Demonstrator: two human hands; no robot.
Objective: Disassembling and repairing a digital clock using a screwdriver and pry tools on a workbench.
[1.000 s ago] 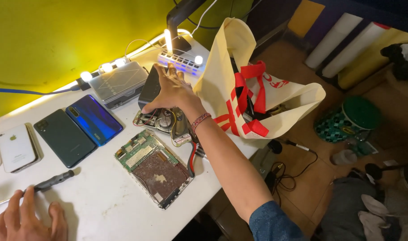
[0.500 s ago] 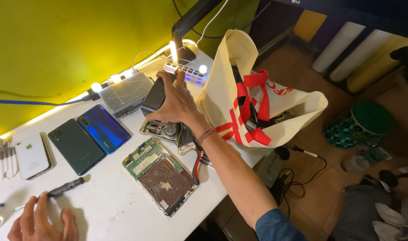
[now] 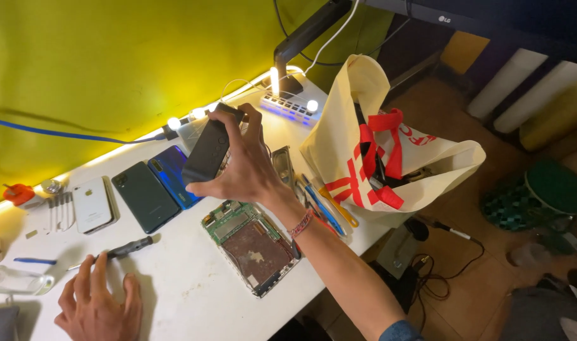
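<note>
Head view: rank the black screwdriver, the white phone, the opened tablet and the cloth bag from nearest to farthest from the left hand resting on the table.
From the left hand:
1. Black screwdriver, just above the fingertips.
2. White phone, farther up the table, toward the yellow wall.
3. Opened tablet, off to the right, under the right forearm.
4. Cloth bag, at the table's far right edge.

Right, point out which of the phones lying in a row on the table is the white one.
The white phone, leftmost in the row, back up. The dark green phone and blue phone lie to its right.
</note>
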